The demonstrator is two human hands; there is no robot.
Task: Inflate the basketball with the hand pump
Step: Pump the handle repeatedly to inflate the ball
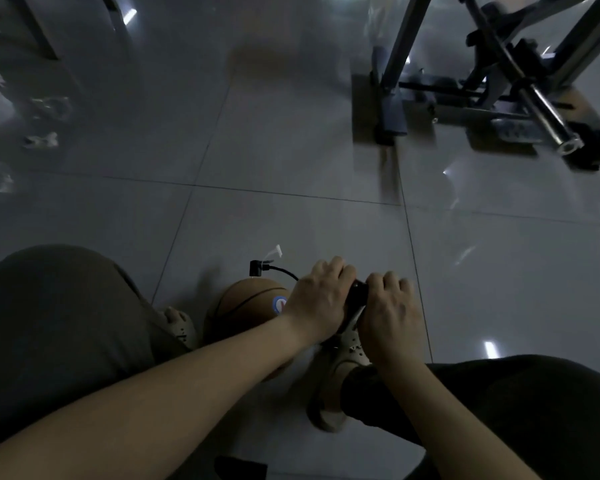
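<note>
A brown basketball with a round blue sticker sits on the tiled floor between my feet. A black hose arcs from the ball's top, where its black connector stands, to the hand pump. My left hand and my right hand both grip the pump's black handle side by side, fingers curled over it. The pump's body is mostly hidden under my hands.
My knees in dark trousers fill the lower left and lower right, with beige sandals by the ball. A metal exercise-machine frame stands at the upper right. Pale small objects lie on the floor at the far left.
</note>
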